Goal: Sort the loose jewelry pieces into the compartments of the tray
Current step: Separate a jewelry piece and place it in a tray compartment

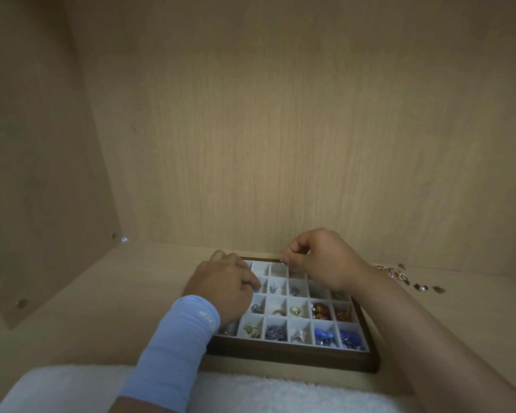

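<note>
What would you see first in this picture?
A tray of white compartments sits in the middle, with bright blue pieces in its near right corner. Over its far edge the right hand pinches a small silver piece, while the left hand covers its left side. Loose jewelry lies right of the tray.

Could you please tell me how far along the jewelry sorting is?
Well along: the near two rows of the tray hold pieces. The right hand pinches a small silver piece over the far row, where compartments look bare. The left hand rests on the tray's left side. A few loose pieces wait on the shelf at right.
</note>
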Demonstrator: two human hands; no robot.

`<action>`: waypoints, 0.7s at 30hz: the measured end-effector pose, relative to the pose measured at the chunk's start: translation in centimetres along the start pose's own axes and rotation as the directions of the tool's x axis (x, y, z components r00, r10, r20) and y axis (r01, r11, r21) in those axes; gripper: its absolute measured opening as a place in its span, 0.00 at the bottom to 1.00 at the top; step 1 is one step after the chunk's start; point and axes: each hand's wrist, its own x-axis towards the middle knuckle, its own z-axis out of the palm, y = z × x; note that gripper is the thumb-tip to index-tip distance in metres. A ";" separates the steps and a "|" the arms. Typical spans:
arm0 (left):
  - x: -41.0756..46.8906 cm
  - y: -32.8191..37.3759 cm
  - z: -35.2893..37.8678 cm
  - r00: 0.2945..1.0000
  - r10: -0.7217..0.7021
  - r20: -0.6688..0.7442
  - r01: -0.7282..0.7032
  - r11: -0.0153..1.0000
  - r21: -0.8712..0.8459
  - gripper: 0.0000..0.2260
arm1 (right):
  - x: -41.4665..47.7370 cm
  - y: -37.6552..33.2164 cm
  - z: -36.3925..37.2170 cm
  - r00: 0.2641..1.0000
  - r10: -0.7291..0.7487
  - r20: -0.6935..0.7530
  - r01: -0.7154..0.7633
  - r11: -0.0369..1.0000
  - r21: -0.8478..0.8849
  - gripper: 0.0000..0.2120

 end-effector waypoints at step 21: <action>-0.5 -0.3 -0.7 0.992 -0.125 -0.029 0.114 0.965 -0.237 0.12 | -0.3 -1.6 2.1 0.995 -0.090 0.035 0.095 0.984 -0.153 0.06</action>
